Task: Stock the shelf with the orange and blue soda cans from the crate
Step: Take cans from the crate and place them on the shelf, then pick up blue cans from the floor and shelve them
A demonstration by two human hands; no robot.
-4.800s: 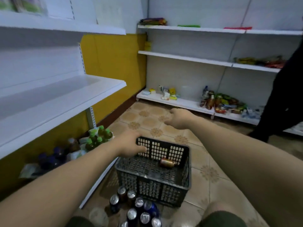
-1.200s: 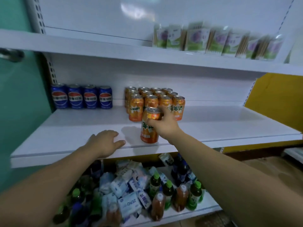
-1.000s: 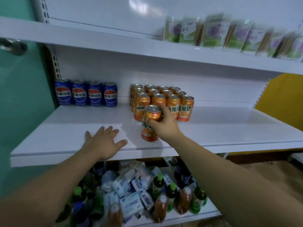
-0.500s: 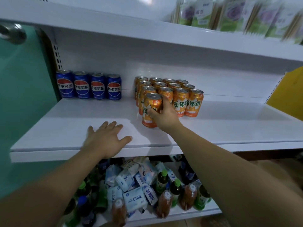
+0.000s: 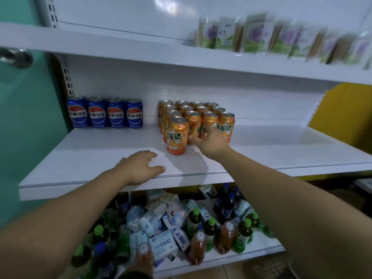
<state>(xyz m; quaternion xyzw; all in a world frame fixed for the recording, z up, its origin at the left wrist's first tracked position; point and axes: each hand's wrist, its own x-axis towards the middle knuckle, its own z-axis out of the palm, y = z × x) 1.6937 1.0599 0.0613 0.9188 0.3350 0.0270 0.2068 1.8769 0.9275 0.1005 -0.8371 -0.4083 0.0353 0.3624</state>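
Green-capped plastic bottles (image 5: 210, 230) and white soft packets (image 5: 161, 241) crowd the bottom shelf (image 5: 221, 258); above, the left hand (image 5: 141, 168) rests palm-down on the front edge of the white metal shelf (image 5: 80, 158), fingers loosely bent, holding nothing; one orange soda can (image 5: 176, 135) stands upright just before the block of orange cans (image 5: 227, 124); the right hand (image 5: 209, 141) lies just beside it, fingers slack, gripping nothing; four blue soda cans (image 5: 104, 112) line the back left.

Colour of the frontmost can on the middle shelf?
The frontmost can is orange with green lettering and a silver top; head view.
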